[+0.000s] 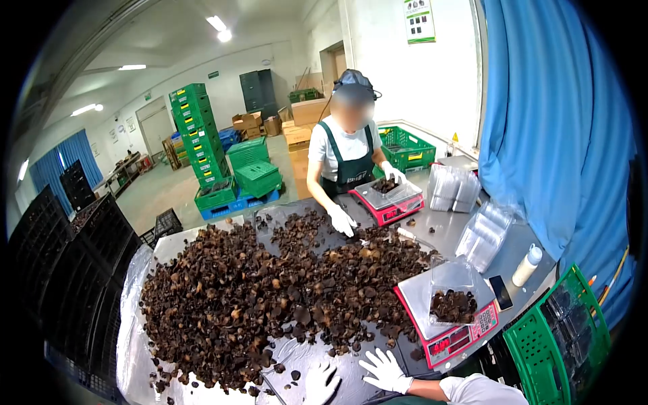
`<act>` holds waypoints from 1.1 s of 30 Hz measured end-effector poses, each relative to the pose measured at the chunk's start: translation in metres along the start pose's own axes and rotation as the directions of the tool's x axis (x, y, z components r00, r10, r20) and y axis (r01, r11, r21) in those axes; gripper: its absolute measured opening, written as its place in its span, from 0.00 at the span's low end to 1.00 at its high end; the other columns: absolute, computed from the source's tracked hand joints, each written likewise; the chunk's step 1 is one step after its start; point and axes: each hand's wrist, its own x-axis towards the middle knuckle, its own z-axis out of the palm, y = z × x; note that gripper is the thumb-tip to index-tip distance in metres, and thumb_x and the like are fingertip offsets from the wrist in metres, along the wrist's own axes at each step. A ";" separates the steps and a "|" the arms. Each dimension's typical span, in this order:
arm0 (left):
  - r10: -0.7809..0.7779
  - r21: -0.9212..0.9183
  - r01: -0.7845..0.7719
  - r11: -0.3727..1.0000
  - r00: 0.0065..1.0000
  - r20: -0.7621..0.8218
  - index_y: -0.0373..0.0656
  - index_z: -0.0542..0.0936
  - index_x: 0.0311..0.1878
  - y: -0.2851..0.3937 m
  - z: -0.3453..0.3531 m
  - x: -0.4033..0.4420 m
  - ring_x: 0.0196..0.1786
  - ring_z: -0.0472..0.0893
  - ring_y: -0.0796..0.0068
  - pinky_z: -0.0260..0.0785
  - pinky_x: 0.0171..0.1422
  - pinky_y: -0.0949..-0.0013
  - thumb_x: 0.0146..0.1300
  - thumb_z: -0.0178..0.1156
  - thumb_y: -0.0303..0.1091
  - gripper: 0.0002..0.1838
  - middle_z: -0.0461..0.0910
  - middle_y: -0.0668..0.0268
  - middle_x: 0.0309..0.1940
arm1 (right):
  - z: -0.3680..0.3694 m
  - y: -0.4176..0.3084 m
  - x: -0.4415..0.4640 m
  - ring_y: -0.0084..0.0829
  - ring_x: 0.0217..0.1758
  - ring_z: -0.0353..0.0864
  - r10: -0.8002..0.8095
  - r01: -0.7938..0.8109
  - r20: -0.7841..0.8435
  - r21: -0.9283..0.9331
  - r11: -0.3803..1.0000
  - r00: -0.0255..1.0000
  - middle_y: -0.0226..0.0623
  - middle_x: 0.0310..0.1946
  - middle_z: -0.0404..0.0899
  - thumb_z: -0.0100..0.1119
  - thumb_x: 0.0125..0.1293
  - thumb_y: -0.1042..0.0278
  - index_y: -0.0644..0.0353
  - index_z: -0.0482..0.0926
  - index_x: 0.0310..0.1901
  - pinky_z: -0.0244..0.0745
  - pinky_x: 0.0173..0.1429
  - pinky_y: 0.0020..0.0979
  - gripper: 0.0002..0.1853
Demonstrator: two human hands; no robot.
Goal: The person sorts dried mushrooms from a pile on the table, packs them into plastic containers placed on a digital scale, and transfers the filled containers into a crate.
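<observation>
My left hand (321, 384), in a white glove, rests at the near edge of the metal table with fingers apart, holding nothing. To its right, my gloved right hand (385, 372) lies spread on the table, also holding nothing. Beyond both hands spreads a large heap of dark brown, curled pieces that look like wood ear mushrooms (270, 297). Right of my right hand stands a red digital scale (466, 337). On its plate sits an open clear plastic box (453, 275) partly filled with the mushrooms (453, 307).
Across the table, a gloved person (347, 145) works at a second red scale (388, 202). Stacked clear boxes (484, 233), a white bottle (527, 265) and a phone (501, 293) lie at right. A green crate (540, 351) stands near my right; black crates (81, 270) at left.
</observation>
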 end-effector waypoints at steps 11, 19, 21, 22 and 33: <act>-0.447 -0.867 0.085 0.490 0.879 -0.166 0.35 0.77 0.46 0.021 -0.167 0.095 0.31 0.76 0.79 0.71 0.34 0.73 0.67 0.52 0.30 0.10 0.79 0.65 0.29 | -0.013 -0.005 0.003 0.52 0.72 0.55 0.003 0.004 0.091 -0.082 0.997 0.996 0.43 0.70 0.57 0.44 0.67 0.40 0.41 0.59 0.70 0.50 0.69 0.57 0.32; -0.209 -0.374 0.062 0.925 0.907 -0.365 0.39 0.80 0.33 0.003 0.011 0.036 0.29 0.76 0.74 0.68 0.35 0.72 0.63 0.57 0.31 0.07 0.78 0.68 0.27 | -0.047 -0.015 0.004 0.58 0.75 0.44 0.025 -0.063 0.174 0.219 0.974 0.984 0.50 0.73 0.49 0.49 0.66 0.50 0.48 0.60 0.70 0.38 0.73 0.60 0.32; -0.173 -0.282 0.060 0.957 0.903 -0.394 0.39 0.80 0.32 0.006 0.014 0.027 0.29 0.76 0.74 0.68 0.35 0.72 0.63 0.57 0.31 0.07 0.78 0.67 0.27 | -0.049 -0.014 0.005 0.58 0.75 0.45 0.020 -0.057 0.168 0.219 0.974 0.986 0.50 0.72 0.50 0.49 0.66 0.50 0.47 0.59 0.70 0.38 0.73 0.59 0.32; -0.170 -0.271 0.064 0.960 0.906 -0.388 0.39 0.80 0.32 0.006 0.014 0.024 0.29 0.76 0.73 0.68 0.35 0.72 0.63 0.57 0.31 0.07 0.78 0.67 0.27 | -0.051 -0.015 0.003 0.58 0.75 0.45 0.016 -0.054 0.159 0.236 0.970 0.987 0.50 0.72 0.50 0.49 0.66 0.50 0.47 0.59 0.70 0.38 0.73 0.59 0.32; -0.154 -0.194 0.084 0.977 0.910 -0.384 0.39 0.79 0.32 0.008 0.008 0.015 0.29 0.76 0.72 0.68 0.35 0.70 0.63 0.56 0.31 0.07 0.78 0.66 0.27 | -0.040 -0.013 0.007 0.58 0.74 0.49 0.043 -0.072 0.166 0.173 0.982 0.985 0.50 0.71 0.54 0.54 0.62 0.47 0.47 0.64 0.67 0.44 0.71 0.61 0.32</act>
